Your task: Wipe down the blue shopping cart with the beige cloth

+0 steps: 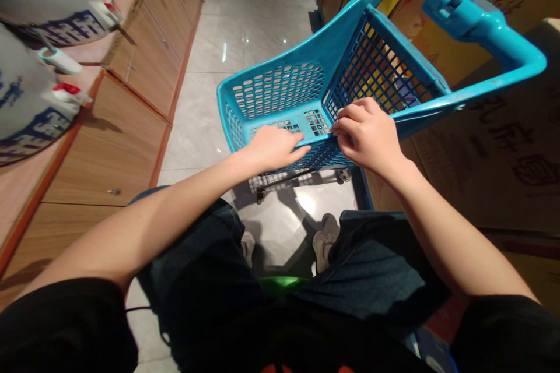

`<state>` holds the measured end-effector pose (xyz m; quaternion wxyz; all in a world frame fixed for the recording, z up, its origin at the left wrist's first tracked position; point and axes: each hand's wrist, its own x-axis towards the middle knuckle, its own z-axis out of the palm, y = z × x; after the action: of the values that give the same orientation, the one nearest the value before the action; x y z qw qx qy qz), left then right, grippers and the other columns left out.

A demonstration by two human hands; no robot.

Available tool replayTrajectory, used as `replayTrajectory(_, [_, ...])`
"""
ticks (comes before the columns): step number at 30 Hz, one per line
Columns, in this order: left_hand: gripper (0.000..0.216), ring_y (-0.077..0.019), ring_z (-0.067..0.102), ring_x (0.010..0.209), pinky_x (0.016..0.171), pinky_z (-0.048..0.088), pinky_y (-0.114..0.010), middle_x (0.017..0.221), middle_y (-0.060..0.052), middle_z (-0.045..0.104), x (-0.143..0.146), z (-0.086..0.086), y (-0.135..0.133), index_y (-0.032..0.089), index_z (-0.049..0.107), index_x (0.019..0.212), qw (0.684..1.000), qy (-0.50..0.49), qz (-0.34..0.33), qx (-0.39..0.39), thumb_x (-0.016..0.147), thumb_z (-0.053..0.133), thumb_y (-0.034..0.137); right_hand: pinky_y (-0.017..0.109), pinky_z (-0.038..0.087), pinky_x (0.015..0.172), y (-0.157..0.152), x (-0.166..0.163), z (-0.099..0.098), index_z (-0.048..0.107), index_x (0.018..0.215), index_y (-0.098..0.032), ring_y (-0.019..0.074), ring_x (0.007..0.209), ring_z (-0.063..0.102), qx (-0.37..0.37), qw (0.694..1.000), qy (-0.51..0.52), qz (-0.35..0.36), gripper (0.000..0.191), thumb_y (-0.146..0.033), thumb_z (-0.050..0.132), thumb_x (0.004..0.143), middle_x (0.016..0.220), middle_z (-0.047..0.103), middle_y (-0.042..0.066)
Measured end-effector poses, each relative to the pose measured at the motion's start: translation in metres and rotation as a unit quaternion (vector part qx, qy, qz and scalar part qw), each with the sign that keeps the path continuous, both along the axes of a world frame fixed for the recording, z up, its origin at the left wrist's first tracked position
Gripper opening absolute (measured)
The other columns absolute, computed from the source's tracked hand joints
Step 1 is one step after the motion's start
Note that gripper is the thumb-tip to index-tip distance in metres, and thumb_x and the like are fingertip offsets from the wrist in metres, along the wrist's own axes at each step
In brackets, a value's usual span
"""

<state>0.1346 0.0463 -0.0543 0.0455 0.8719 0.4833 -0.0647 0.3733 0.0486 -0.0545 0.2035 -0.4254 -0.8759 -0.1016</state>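
Nearest are the person's dark jeans (376, 268), knees apart, with a green object (284, 284) between the thighs, too covered to identify. Just beyond, two pale shoes (322, 239) stand on the tiled floor (219, 29).

Directly in front of the knees, a blue shopping cart (345, 41) stands upright on small wheels (260, 195), its near side rim right under the fingers of both hands. The left hand (275, 148) lies palm down over that rim, its fingers pointing right; thumb and forefinger are parted, with the rim at the gap between them. The right hand (370, 131) is farther right along the same rim, its fingers bent and drawn together, the tips at the edge. How firmly either hand has hold of the rim, I cannot tell.

The cart's long axis runs left to right across the person's front, the right end slanting slightly farther away. Its nose points left; the raised handle (464, 9) is at the right, beyond the right hand, with a dark mesh panel (380, 67) below it.

Along the left side run wooden cabinets (114, 151), bearing white-and-blue jars (26, 99) with red-handled taps. Large printed cartons (520, 151) line the right, beyond the cart.
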Motion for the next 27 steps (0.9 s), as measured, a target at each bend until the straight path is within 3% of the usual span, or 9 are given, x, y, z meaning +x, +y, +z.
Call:
replayTrajectory(4, [0.062,-0.0367,0.08,0.108,0.081,0.055,-0.039,0.115,-0.015,0.084,0.0,0.0,-0.001,0.019,0.078,0.129,1.0,0.006,0.002,0.005,0.112,0.035,0.06,0.052,0.054,0.094,-0.008,-0.009,-0.003,0.081,0.107,-0.023,0.0359,0.123,0.058,-0.006,0.999,-0.023,0.038,0.032,-0.008,0.059,0.089,0.114,0.075,0.013])
replayTrajectory(7, [0.062,-0.0371,0.08,0.108,0.08,0.055,-0.04,0.115,-0.015,0.084,0.0,0.001,-0.001,0.02,0.078,0.13,1.0,0.007,0.005,0.005,0.111,0.035,0.06,0.051,0.055,0.096,-0.005,-0.003,0.001,0.082,0.11,-0.024,0.0337,0.121,0.059,-0.027,0.996,-0.017,0.083,0.036,-0.008,0.058,0.089,0.116,0.076,0.011])
replayTrajectory(14, [0.061,-0.0378,0.08,0.107,0.076,0.054,-0.039,0.114,-0.014,0.084,0.001,0.002,-0.001,0.021,0.078,0.129,1.0,0.016,0.003,-0.001,0.112,0.035,0.06,0.054,0.053,0.091,0.006,0.02,0.004,0.084,0.101,-0.026,0.0354,0.112,0.058,-0.011,0.999,0.026,0.019,0.032,-0.012,0.058,0.089,0.104,0.074,0.012])
replayTrajectory(19, [0.062,-0.0362,0.08,0.109,0.082,0.054,-0.038,0.117,-0.015,0.084,0.002,0.004,-0.001,0.02,0.078,0.131,1.0,0.02,0.007,-0.003,0.112,0.034,0.06,0.054,0.053,0.1,-0.01,-0.002,-0.003,0.081,0.113,-0.026,0.0355,0.126,0.057,-0.009,0.998,-0.006,0.055,0.036,-0.008,0.059,0.09,0.115,0.074,0.011])
replayTrajectory(22, [0.062,-0.0362,0.08,0.109,0.082,0.054,-0.039,0.118,-0.015,0.084,0.002,0.005,-0.002,0.02,0.077,0.132,1.0,0.021,0.009,-0.006,0.112,0.034,0.06,0.052,0.054,0.1,-0.007,0.001,0.0,0.081,0.112,-0.026,0.034,0.124,0.058,-0.026,0.996,-0.003,0.091,0.036,-0.009,0.058,0.09,0.117,0.075,0.01])
replayTrajectory(27, [0.062,-0.0365,0.08,0.107,0.08,0.054,-0.039,0.116,-0.015,0.084,0.002,0.004,-0.002,0.02,0.078,0.131,1.0,0.024,0.006,-0.008,0.112,0.033,0.06,0.054,0.053,0.093,0.006,0.019,0.004,0.082,0.1,-0.027,0.0338,0.111,0.058,-0.022,0.998,0.038,0.048,0.03,-0.014,0.056,0.092,0.105,0.074,0.011])
